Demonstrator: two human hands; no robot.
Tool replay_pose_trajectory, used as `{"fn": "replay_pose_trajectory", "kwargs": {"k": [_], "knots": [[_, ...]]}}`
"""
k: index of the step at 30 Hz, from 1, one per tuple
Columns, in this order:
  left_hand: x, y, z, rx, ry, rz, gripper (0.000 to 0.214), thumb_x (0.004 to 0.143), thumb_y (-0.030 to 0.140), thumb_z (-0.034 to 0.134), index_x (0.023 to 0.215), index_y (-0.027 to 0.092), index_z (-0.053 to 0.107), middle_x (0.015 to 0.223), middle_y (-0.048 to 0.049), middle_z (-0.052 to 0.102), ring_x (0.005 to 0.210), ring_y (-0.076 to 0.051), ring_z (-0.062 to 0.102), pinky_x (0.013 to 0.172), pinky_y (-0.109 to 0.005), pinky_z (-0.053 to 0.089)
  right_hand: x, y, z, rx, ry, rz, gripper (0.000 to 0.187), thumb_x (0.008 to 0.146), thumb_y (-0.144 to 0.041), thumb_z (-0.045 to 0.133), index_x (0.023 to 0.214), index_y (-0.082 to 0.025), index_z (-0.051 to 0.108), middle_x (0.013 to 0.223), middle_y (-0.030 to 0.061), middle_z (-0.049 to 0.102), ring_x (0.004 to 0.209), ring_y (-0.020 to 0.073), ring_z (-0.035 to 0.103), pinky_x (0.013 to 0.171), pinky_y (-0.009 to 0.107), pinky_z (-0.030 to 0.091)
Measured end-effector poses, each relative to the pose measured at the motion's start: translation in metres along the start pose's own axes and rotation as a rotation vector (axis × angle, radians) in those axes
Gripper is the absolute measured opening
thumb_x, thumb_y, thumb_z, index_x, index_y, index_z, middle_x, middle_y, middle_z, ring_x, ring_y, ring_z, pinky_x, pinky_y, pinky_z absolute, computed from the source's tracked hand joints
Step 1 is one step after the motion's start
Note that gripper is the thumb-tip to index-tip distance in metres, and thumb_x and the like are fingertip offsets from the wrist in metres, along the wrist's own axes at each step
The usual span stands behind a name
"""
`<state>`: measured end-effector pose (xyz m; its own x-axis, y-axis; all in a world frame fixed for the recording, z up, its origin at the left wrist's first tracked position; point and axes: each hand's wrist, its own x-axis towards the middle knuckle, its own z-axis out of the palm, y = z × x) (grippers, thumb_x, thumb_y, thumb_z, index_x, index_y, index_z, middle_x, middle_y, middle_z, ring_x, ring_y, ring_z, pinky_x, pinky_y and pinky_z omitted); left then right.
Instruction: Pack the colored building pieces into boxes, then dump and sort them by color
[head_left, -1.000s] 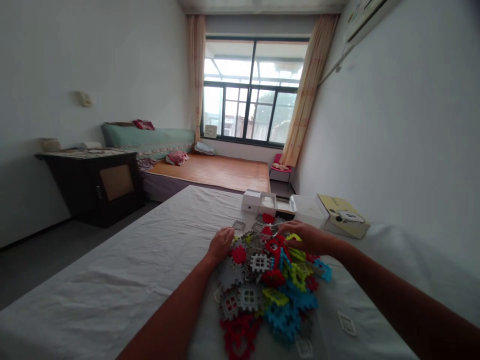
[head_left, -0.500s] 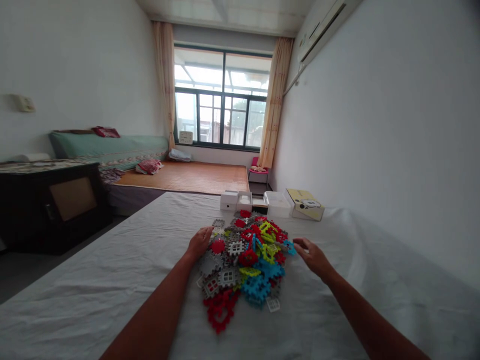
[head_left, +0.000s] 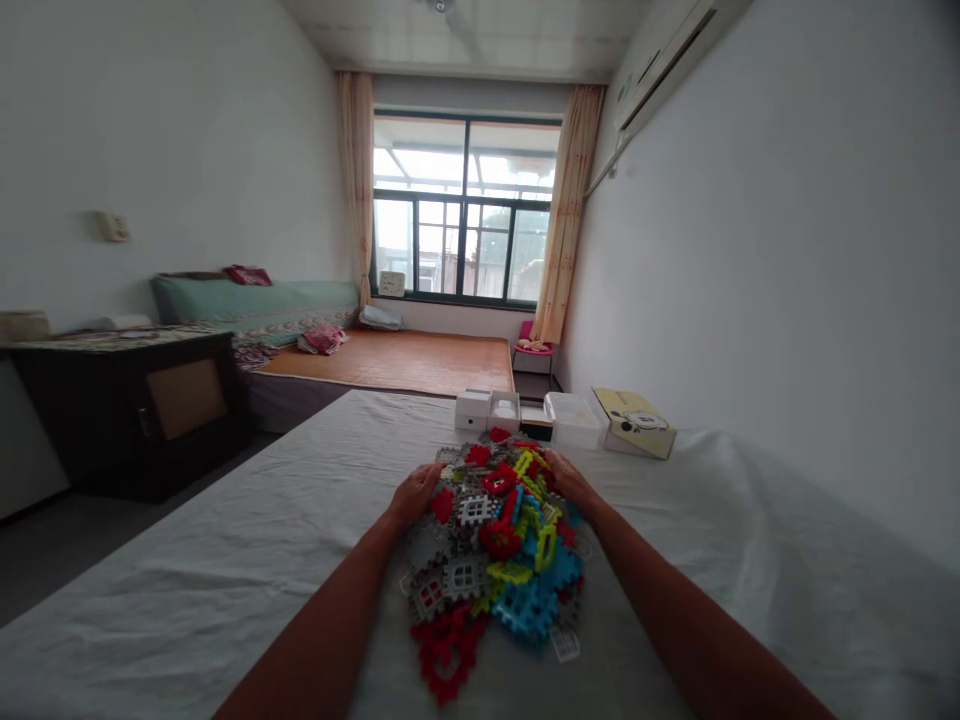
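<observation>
Okay, the pile of plastic pieces (head_left: 495, 540) sits between your left hand (head_left: 416, 497) and right hand (head_left: 571, 483), fingers along its far half; can't tell whether either grips anything. Its long axis runs near to far, red piece (head_left: 450, 688) at your end, pointing toward you. Wrinkled white sheet (head_left: 285, 530) underneath; then white boxes (head_left: 472, 409), bed (head_left: 405, 358), window (head_left: 427, 235).

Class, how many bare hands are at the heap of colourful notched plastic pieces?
2: left hand at the left edge of the heap, right hand at its right edge.
</observation>
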<state>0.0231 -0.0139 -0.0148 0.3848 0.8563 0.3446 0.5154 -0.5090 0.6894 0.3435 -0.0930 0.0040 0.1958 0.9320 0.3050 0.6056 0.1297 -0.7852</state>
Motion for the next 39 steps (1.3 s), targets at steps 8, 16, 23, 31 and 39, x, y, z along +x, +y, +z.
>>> {"fn": "replay_pose_trajectory", "kwargs": {"k": [8,16,23,31,39], "knots": [[-0.001,0.001,-0.002,-0.076,0.015,-0.002,0.057,0.088,0.054,0.027,0.11,0.018,0.065,0.116,-0.0066,0.066,0.114,-0.021,0.055,0.104,-0.035,0.037,-0.035,0.01,-0.046,0.188,0.176,0.061,0.065,0.08,-0.07,0.036,0.111,-0.018,0.061,0.113,0.0138,0.065,0.102,0.0255,0.06,0.082,0.038,0.049],[0.002,-0.005,-0.001,-0.086,0.038,-0.014,0.054,0.088,0.055,0.03,0.108,0.019,0.066,0.115,-0.0056,0.067,0.112,-0.021,0.056,0.102,-0.033,0.038,-0.057,0.028,-0.055,0.023,0.033,0.02,0.045,0.08,-0.059,0.048,0.084,-0.018,0.065,0.065,0.0022,0.063,0.06,0.016,0.058,0.061,0.028,0.047],[0.002,-0.004,-0.002,-0.098,0.023,0.016,0.057,0.087,0.057,0.029,0.108,0.018,0.067,0.114,-0.0062,0.067,0.112,-0.023,0.057,0.102,-0.035,0.039,-0.07,0.01,-0.075,-0.05,-0.531,-0.085,0.058,0.061,-0.049,0.075,0.113,-0.026,0.062,0.118,0.005,0.057,0.091,0.0193,0.057,0.079,0.029,0.047],[0.0,-0.006,-0.001,-0.036,0.011,0.013,0.06,0.088,0.056,0.027,0.11,0.016,0.065,0.118,-0.0073,0.065,0.114,-0.022,0.055,0.104,-0.034,0.036,-0.067,0.023,-0.082,0.148,-0.455,0.105,0.046,0.056,-0.043,0.08,0.088,-0.019,0.06,0.072,-0.0028,0.055,0.068,0.0126,0.05,0.06,0.023,0.04],[0.0,-0.005,0.0,-0.01,0.002,0.027,0.059,0.089,0.055,0.024,0.106,0.018,0.066,0.114,-0.0073,0.066,0.111,-0.022,0.057,0.1,-0.032,0.039,-0.065,0.035,-0.09,0.276,-0.16,0.27,0.04,0.06,-0.051,0.074,0.075,-0.017,0.061,0.059,-0.0042,0.055,0.05,0.0077,0.046,0.047,0.021,0.039]]}}
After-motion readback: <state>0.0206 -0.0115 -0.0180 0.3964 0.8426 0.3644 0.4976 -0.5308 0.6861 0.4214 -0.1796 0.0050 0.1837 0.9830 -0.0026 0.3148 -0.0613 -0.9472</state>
